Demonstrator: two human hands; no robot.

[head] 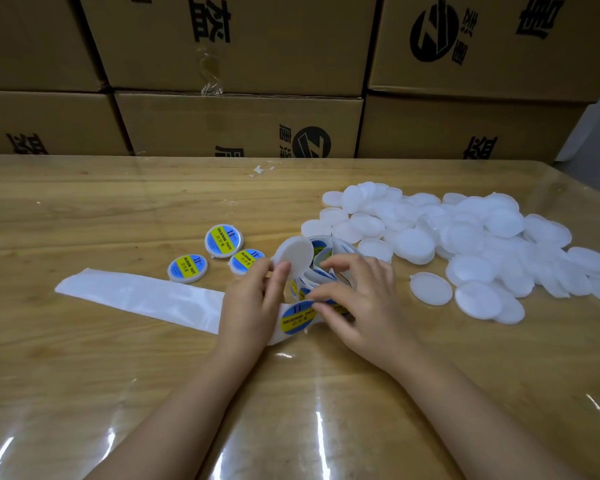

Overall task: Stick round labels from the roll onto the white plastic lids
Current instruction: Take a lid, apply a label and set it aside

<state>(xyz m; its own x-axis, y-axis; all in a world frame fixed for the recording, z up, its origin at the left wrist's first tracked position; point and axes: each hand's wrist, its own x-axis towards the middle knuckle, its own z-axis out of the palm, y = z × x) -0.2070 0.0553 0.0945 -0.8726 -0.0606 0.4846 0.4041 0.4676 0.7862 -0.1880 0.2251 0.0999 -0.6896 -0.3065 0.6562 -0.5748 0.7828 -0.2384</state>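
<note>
My left hand (pixel 253 299) pinches a bare white lid (pixel 297 254), held tilted above the label roll (pixel 321 268). A blue and yellow round label (pixel 297 317) lies on the backing strip just below. My right hand (pixel 355 299) has its fingertips on that label's right edge, thumb and forefinger close together. Three labelled lids (pixel 224 239) lie on the table to the left of my hands. A big heap of bare white lids (pixel 465 237) spreads to the right.
The empty white backing strip (pixel 139 296) trails left across the wooden table (pixel 118 375), which is under clear plastic film. Stacked cardboard boxes (pixel 239 126) wall off the table's far edge. A loose lid (pixel 430 287) lies near my right hand.
</note>
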